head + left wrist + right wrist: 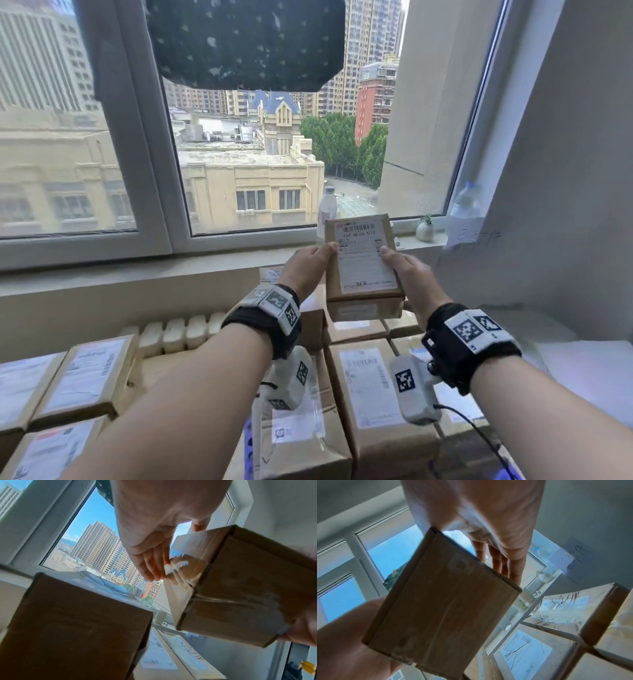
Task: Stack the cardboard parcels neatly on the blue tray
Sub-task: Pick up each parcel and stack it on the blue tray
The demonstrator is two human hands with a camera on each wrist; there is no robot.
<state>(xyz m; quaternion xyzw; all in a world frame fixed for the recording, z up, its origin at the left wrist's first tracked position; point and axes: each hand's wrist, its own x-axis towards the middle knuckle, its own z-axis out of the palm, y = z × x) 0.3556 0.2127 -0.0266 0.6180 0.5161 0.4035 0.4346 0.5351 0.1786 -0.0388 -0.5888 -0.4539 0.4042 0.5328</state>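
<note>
- A small cardboard parcel (pixel 363 270) is held up in the air in front of the window (pixel 239 137), its white shipping label (pixel 364 255) facing up and toward the camera.
- The left hand (pixel 306 269) grips the parcel's 9 o'clock edge, thumb on top near the label; in the left wrist view its fingers (pixel 152 566) lie straight against the taped side of the parcel (pixel 231 588).
- The right hand (pixel 409 274) grips the 3 o'clock edge, thumb pressed on the label; the right wrist view shows its fingers (pixel 498 561) stretched along the underside of the parcel (pixel 441 608).
- Below the held parcel, toward 6 o'clock, a stack of parcels (pixel 373 394) stands packed side by side, labels up.
- More labelled parcels (pixel 85 380) lie at 8 o'clock, near the left forearm.
- A sliver of blue (pixel 247 438) shows between the parcels at 6 o'clock; whether it is the tray cannot be told.
- On the window sill (pixel 421 241) at 1 o'clock stand a clear bottle (pixel 327 209) and a small white vase (pixel 424 229).
- A sheet of paper with handwriting (pixel 474 236) hangs on the wall at 2 o'clock.
- A dark dotted cloth (pixel 245 44) hangs at 12 o'clock.
</note>
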